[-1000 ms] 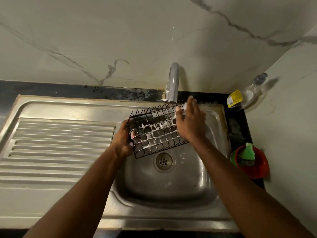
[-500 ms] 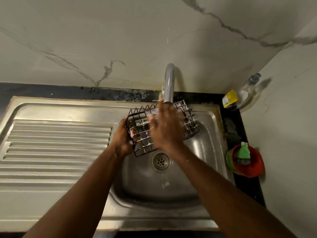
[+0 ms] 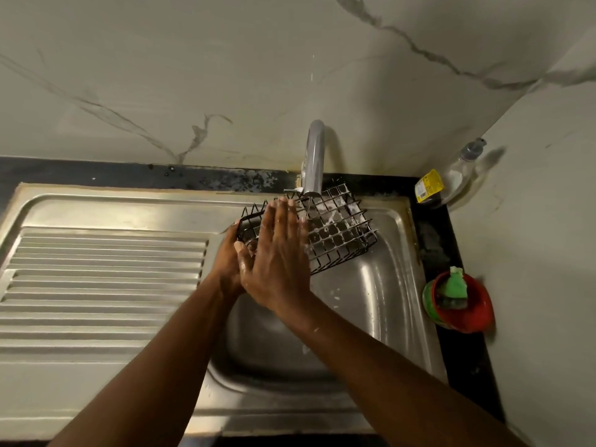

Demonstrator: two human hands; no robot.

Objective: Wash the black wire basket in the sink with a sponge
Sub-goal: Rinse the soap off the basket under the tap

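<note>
The black wire basket (image 3: 335,230), flecked with white suds, is held tilted over the steel sink (image 3: 380,295) right under the tap (image 3: 314,156). My left hand (image 3: 230,256) grips the basket's left end, mostly hidden behind my right hand. My right hand (image 3: 279,253) lies flat with straight fingers against the basket's left half. A green sponge (image 3: 454,285) sits in a red bowl (image 3: 467,309) on the counter to the right of the sink; neither hand holds it.
A ribbed steel draining board (image 3: 103,285) fills the left side. A clear bottle with a yellow label (image 3: 451,179) leans in the back right corner. Marbled walls close off the back and the right.
My right hand has slid from the basket's right end across to its left half. The basket has shifted slightly right under the tap. My left hand keeps its grip.
</note>
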